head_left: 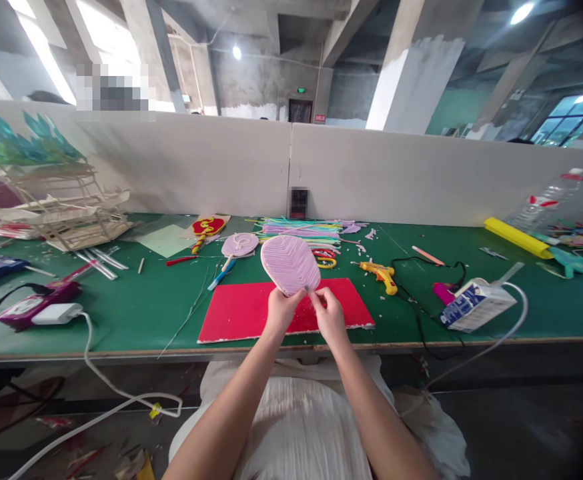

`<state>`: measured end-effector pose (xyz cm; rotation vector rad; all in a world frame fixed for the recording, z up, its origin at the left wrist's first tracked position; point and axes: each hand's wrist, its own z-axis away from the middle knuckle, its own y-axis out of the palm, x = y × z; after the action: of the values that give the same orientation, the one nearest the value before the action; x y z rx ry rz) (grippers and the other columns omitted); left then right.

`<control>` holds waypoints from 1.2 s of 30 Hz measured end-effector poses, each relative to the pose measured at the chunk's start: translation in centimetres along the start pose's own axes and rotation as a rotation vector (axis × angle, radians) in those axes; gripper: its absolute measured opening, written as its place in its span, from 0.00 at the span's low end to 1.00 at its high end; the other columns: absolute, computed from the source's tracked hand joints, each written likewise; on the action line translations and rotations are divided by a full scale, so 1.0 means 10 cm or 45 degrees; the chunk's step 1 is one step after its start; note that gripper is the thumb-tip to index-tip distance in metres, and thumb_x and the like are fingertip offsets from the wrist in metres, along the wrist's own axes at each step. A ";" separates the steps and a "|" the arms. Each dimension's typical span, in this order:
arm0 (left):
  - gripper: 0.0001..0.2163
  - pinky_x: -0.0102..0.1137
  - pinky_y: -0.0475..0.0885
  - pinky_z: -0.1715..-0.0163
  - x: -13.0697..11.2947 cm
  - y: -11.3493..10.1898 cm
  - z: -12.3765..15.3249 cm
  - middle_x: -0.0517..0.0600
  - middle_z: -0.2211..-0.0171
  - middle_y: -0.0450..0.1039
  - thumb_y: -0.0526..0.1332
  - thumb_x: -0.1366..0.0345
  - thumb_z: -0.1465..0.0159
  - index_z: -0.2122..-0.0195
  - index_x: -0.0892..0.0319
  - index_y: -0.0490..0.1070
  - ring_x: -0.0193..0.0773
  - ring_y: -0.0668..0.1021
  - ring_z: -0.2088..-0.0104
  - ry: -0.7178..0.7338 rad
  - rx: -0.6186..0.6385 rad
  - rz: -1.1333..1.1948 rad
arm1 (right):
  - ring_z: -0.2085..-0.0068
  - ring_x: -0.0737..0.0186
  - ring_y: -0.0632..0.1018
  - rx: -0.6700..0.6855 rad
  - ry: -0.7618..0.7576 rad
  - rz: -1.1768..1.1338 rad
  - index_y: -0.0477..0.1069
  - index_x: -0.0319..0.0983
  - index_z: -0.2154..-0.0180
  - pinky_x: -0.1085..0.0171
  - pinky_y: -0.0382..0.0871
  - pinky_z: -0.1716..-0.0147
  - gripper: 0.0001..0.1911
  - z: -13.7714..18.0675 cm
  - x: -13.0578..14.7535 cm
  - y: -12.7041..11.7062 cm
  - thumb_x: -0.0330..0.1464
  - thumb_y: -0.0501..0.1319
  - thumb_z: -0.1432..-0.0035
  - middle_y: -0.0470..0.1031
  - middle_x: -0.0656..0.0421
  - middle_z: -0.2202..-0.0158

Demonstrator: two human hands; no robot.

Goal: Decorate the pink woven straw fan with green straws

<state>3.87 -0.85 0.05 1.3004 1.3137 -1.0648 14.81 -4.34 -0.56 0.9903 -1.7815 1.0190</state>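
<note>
A pink oval craft piece [290, 263] with ridged lines on its face is held up above a red sheet [251, 308] on the green table [146, 300]. My left hand [280, 310] grips its lower edge from the left. My right hand [327, 312] pinches the same lower edge from the right, fingers closed. Both hands touch each other at the piece's base.
A yellow glue gun [381, 274] lies right of the red sheet, with a small carton [476, 305] and black cable beyond. Coloured straws [301, 231], a second pink piece [240, 245], a stick model [71, 207], a plastic bottle [546, 203] and a pink device [36, 305] stand around. White partition behind.
</note>
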 end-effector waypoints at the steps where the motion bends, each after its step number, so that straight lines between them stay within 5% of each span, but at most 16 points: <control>1: 0.14 0.34 0.72 0.62 -0.01 0.00 0.00 0.56 0.65 0.78 0.65 0.62 0.52 0.67 0.65 0.75 0.47 0.78 0.61 0.002 -0.003 0.019 | 0.73 0.63 0.67 -0.007 0.014 -0.030 0.62 0.41 0.75 0.65 0.60 0.70 0.14 0.00 0.00 0.00 0.44 0.54 0.46 0.64 0.63 0.78; 14: 0.16 0.34 0.71 0.62 0.02 0.02 -0.01 0.55 0.67 0.78 0.68 0.61 0.55 0.67 0.66 0.76 0.46 0.78 0.63 -0.121 0.019 0.136 | 0.80 0.68 0.67 0.063 0.502 -0.615 0.64 0.39 0.79 0.68 0.59 0.82 0.19 -0.07 -0.05 0.05 0.47 0.64 0.63 0.66 0.63 0.82; 23: 0.20 0.36 0.69 0.55 0.18 0.00 -0.07 0.56 0.62 0.77 0.70 0.61 0.58 0.65 0.66 0.75 0.45 0.77 0.59 -0.159 0.093 0.336 | 0.85 0.72 0.62 0.168 0.470 -0.747 0.60 0.40 0.78 0.70 0.56 0.88 0.19 -0.09 -0.12 0.09 0.45 0.65 0.61 0.62 0.67 0.85; 36: 0.19 0.37 0.68 0.55 0.21 -0.04 -0.07 0.57 0.61 0.77 0.69 0.61 0.57 0.64 0.65 0.75 0.46 0.77 0.59 -0.140 0.123 0.248 | 0.84 0.73 0.61 0.356 0.451 -0.838 0.60 0.40 0.75 0.70 0.57 0.86 0.17 -0.07 -0.14 0.00 0.43 0.64 0.57 0.61 0.68 0.83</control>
<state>3.51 0.15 -1.94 1.3905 1.0426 -1.0575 15.47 -3.40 -1.63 1.3488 -0.9343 0.9453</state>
